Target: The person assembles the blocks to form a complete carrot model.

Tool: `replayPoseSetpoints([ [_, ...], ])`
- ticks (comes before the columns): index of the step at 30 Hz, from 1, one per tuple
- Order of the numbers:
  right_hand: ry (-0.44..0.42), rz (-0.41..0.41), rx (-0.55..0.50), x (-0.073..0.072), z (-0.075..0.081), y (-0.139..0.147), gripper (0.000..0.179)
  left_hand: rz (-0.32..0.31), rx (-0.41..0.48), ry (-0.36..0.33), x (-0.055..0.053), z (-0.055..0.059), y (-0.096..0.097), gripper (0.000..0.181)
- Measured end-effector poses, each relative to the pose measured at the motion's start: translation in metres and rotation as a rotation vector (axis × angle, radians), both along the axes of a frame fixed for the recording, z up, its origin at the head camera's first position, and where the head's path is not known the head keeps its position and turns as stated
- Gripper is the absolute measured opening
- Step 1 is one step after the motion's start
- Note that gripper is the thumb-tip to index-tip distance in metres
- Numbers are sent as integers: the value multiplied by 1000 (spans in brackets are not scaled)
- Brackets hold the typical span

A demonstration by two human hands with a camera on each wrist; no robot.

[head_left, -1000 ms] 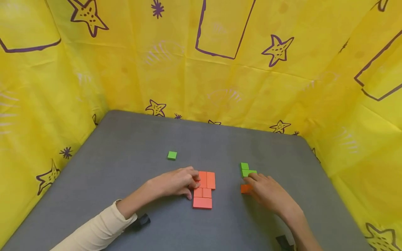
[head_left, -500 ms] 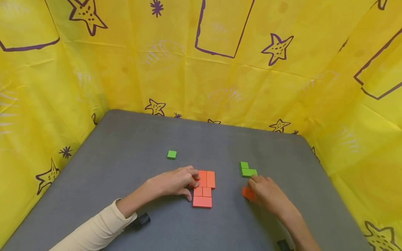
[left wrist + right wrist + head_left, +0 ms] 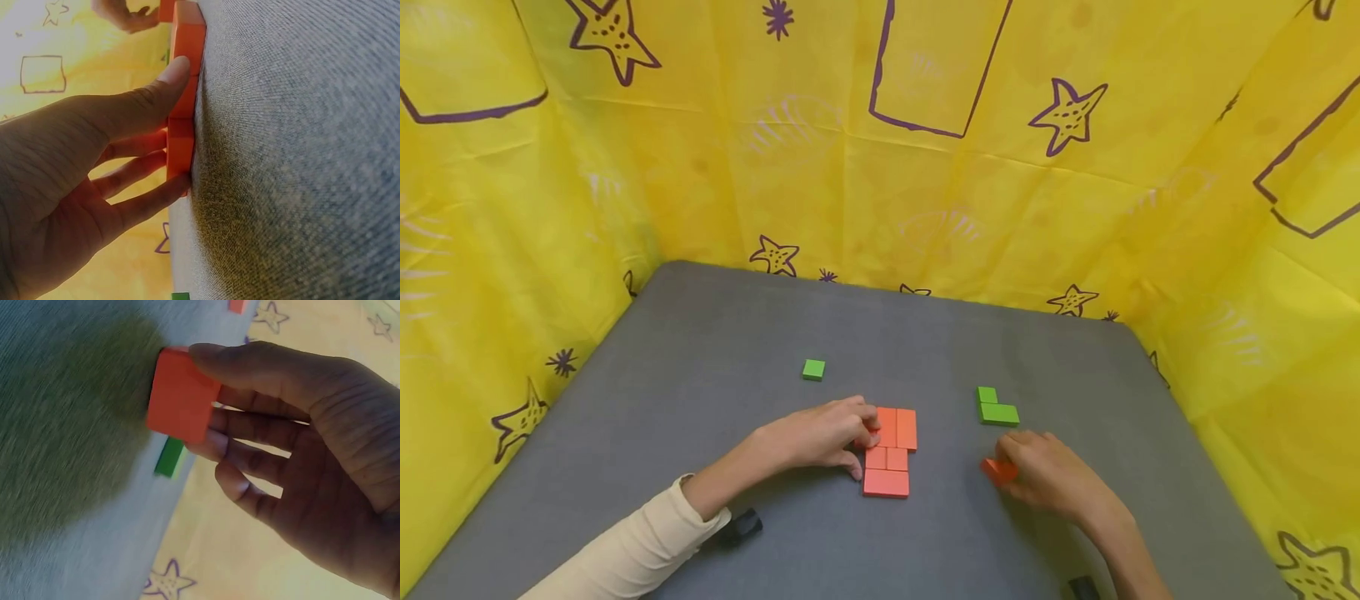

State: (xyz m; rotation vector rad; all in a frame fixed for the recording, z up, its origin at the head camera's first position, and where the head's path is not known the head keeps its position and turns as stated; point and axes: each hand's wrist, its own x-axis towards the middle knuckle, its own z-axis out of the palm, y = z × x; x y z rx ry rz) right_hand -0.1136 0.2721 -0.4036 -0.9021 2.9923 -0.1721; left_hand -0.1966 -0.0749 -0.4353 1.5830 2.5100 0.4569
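Several flat orange blocks (image 3: 886, 482) lie edge to edge on the grey table in front of me. My left hand (image 3: 820, 433) rests at their left side; fingertips lie over the upper left blocks, partly hiding them. In the left wrist view its thumb (image 3: 174, 70) touches the side of the row, with the fingers spread along it. To the right, my right hand (image 3: 1060, 475) pinches a loose orange block (image 3: 181, 394) between thumb and fingers, tilted just over the table. Right behind that hand lie two green blocks, a small square (image 3: 987, 395) and a longer one (image 3: 999, 414), touching.
A single green block (image 3: 813, 370) lies farther back, left of the orange group. The grey table (image 3: 737, 325) ends at a yellow cloth (image 3: 820, 192) with starfish drawings, which stands round the back and sides. Dark wrist straps (image 3: 743, 527) show by the forearms.
My right hand has drawn slightly toward me, away from the green blocks, picking up and tilting the orange block. The left hand has stayed on the orange group.
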Motion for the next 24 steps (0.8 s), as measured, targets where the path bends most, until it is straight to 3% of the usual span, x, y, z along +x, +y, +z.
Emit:
replayPoseSetpoints([
  [4,20,115,-8,4,4,-21,29,-7,6,1,1,0,0,35],
  [8,-50,230,-9,11,7,-58,31,0,2,6,1,1,-1,34],
  [13,-58,350,-2,13,3,-97,32,5,-4,0,0,3,-1,33],
  [18,-26,381,8,9,-4,-117,32,9,-3,-20,0,3,0,33],
  [24,15,348,31,6,-10,-125,31,6,-12,-23,-1,3,0,33],
])
